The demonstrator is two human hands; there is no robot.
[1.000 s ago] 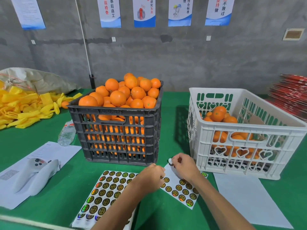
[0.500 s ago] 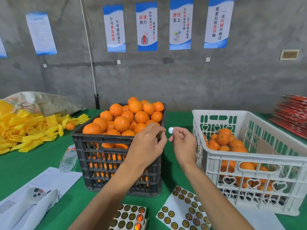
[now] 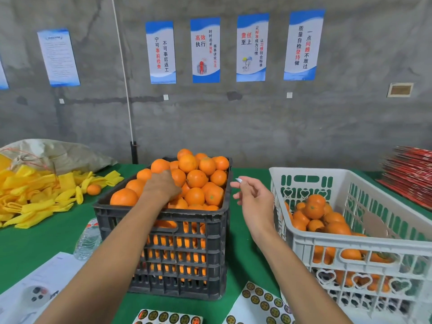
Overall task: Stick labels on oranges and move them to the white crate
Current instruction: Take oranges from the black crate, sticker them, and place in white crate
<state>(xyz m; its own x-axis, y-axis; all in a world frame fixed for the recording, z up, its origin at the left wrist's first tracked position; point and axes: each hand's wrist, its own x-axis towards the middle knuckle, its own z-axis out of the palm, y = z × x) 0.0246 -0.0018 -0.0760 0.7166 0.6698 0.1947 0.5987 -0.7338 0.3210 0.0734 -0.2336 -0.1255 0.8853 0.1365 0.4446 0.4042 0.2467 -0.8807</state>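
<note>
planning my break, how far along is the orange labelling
Early on. Done: a partial layer of oranges lies in the white crate. In hand: the right hand pinches a peeled label while the left hand reaches onto an orange in the black crate. Left: that crate is heaped above its rim.

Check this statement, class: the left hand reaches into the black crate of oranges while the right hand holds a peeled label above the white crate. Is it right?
Not quite. The head view shows the right hand pinching the label in the gap between the black crate and the white crate, not above the white one. The left hand does rest on the oranges.
</note>
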